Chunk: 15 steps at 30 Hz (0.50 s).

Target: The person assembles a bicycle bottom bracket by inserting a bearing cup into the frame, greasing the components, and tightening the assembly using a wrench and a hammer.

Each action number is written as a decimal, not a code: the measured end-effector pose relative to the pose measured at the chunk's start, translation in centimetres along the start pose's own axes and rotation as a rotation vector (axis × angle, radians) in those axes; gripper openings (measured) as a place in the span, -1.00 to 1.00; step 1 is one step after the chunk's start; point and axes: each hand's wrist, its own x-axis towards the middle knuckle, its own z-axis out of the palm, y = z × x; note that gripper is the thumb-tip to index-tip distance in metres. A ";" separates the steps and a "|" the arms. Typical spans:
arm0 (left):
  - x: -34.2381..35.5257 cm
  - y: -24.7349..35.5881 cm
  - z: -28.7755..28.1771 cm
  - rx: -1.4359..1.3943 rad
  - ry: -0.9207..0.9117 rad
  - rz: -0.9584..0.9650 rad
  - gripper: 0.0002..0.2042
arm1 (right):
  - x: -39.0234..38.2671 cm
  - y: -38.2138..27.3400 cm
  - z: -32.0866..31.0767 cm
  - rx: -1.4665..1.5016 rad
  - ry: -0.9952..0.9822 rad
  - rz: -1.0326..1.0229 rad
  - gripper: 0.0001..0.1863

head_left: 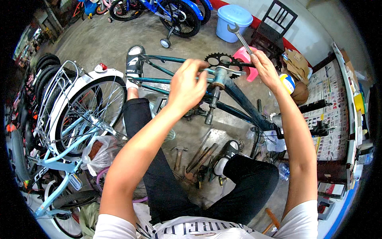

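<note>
A dark teal bicycle frame (234, 93) lies across the space ahead of me. My right hand (266, 69) grips a silver open-end wrench (240, 40), its jaw pointing up and away, close to the black crank arm. Beside the bottom bracket shell (219, 77) is my left hand (188, 85), fingers curved and smeared by motion; whether they hold anything is unclear. A flat, pale metal piece (230, 71) crosses the top of the shell. The toothed black chainring (225, 59) sits on the far side, and a dark cylindrical metal part (211, 107) sticks out on the near side.
A hammer (179, 157) and several long tools (201, 159) lie on the floor between my feet. On the left stands a light-blue bicycle (59, 159) with a white-fendered wheel. Blue bicycles (179, 16), a lidded blue bin (234, 24) and a dark chair (274, 28) stand beyond.
</note>
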 end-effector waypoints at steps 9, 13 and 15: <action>9.4 5.7 9.4 -0.708 -0.211 -0.454 -0.71 | 0.8 -0.2 0.1 0.106 0.108 -0.248 -0.73; 9.4 5.3 7.6 -0.772 0.041 -0.184 -0.77 | 0.8 -1.8 0.0 0.106 0.074 -0.134 -0.62; 9.7 6.1 2.8 -0.546 0.172 -0.095 -0.76 | 0.4 -3.1 -0.2 0.246 0.042 -0.006 -0.53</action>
